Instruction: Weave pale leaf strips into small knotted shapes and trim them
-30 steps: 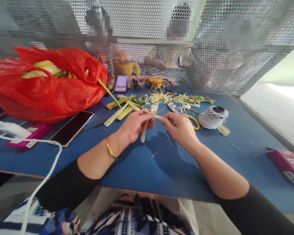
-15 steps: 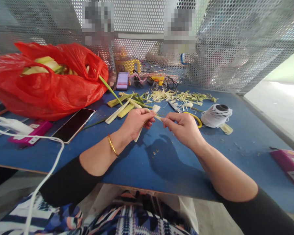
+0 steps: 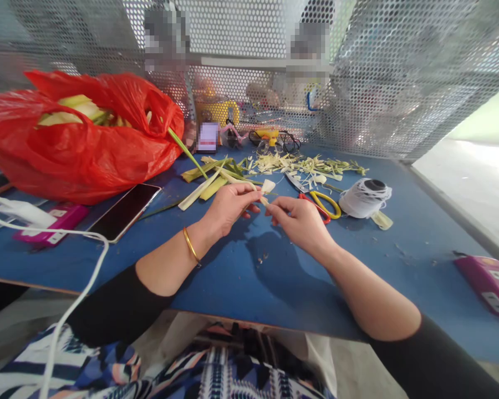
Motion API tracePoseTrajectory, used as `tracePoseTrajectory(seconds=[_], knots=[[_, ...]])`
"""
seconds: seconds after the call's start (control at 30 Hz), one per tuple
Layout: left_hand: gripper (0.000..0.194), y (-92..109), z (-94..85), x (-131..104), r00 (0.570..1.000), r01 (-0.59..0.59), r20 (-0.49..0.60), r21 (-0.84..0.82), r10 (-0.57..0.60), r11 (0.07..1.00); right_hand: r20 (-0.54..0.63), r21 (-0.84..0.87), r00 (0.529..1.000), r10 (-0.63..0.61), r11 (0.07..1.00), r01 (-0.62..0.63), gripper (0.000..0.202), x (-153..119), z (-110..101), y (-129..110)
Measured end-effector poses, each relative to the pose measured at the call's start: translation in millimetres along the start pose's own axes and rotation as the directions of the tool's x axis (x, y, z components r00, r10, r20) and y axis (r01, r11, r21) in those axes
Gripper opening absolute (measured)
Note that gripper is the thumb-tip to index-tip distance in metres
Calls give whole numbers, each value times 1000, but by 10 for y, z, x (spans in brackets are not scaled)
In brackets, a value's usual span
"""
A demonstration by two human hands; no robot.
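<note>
A pale leaf strip (image 3: 268, 187) is pinched between my two hands above the blue table (image 3: 233, 288). My left hand (image 3: 234, 206), with a gold bangle at its wrist, has thumb and fingers closed on it. On the right, my right hand (image 3: 296, 220) pinches the strip's lower end with its fingertips. Scissors (image 3: 325, 205) with red and yellow handles lie just behind my right hand. To their right stands a spool of white thread (image 3: 365, 198). Long green and pale leaves (image 3: 202, 191) lie behind my left hand.
A red plastic bag (image 3: 120, 149) of plant pieces fills the back left. Before it are a phone (image 3: 127, 213), a magenta power strip (image 3: 56, 224) and a white cable (image 3: 101, 260). Trimmings (image 3: 307, 165) lie along the back. Another magenta power strip (image 3: 488, 280) is at right.
My right hand has moved left, closer to my left hand, and the red scissor handle now shows. The strip's end that hung below my left hand is no longer visible.
</note>
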State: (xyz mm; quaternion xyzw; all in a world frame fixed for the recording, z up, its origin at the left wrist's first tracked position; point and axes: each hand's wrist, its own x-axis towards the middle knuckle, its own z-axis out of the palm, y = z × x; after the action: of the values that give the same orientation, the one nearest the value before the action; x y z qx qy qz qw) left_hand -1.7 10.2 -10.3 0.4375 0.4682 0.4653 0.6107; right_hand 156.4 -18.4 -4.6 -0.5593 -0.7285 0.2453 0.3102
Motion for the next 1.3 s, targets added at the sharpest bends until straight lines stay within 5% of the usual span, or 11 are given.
tracePoseTrajectory(seconds=[0.17,0.3,0.7,0.83,0.93,1.03,1.13,1.3], knots=[[6,-11,0,32,991,131,22,-180,-129,975,-20,-140,986,-165,977,160,30,-42,122,29],[11,-13,-13,48,991,131,45,-257,-123,957,-38,-219,962,-271,941,256,27,-44,170,37],[7,14,14,-29,991,123,74,-232,-109,965,-36,-166,979,-199,968,190,31,-29,220,94],[4,5,22,-34,1000,4,24,-151,0,989,-17,-110,983,-182,978,179,30,-31,201,86],[5,1,25,-34,998,-60,-6,-102,60,993,0,-93,949,-316,945,315,32,-45,131,48],[5,36,20,-64,999,-16,43,-66,19,998,-115,-122,911,-395,916,382,34,-27,-12,28],[4,89,5,-107,994,12,105,9,-13,1000,-290,-70,894,-341,939,335,25,51,-142,79],[2,133,-15,-137,990,-49,138,117,33,992,-27,164,979,-202,965,204,34,195,-145,256]])
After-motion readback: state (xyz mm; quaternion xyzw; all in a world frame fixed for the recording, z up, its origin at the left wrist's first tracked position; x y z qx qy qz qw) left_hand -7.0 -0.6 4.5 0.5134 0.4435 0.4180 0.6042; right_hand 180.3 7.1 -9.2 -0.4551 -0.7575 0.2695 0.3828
